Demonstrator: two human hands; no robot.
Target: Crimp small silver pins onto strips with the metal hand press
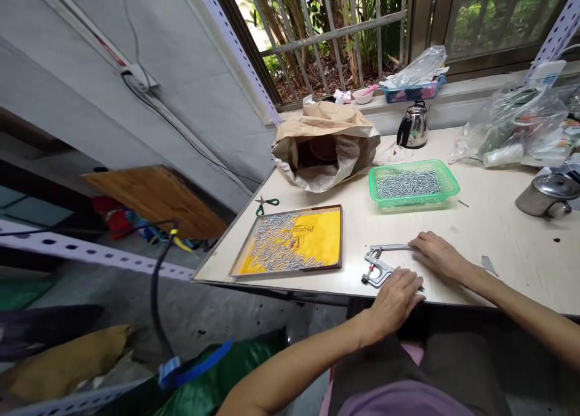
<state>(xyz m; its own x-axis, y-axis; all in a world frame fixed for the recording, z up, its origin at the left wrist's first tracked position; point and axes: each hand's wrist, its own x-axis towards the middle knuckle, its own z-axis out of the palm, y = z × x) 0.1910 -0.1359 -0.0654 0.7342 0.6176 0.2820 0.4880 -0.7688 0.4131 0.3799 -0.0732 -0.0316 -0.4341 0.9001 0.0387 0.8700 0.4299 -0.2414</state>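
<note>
A pair of silver snap-fastener-style pliers (379, 277) lies near the table's front edge, its jaw pointing left and its two handles spread apart. My left hand (397, 295) is closed over the lower handle, and the handle's end peeks out past the fingers. With bent fingers, my right hand (438, 257) holds the end of the upper handle. Whether anything sits in the jaw is too small to tell. Left of the pliers is a shallow tray (341, 237) with a yellow lining, strewn with small silver metal pins (276, 247). A green plastic basket (376, 189) behind holds more such pieces.
Green-handled scissors (267, 204) lie beyond the tray. An open brown paper bag (326, 144) stands at the back, with a steel kettle (414, 126) to its right. Farther right are plastic bags (512, 126) and a steel pot (546, 195). A grey scrap (488, 263) lies by my right forearm.
</note>
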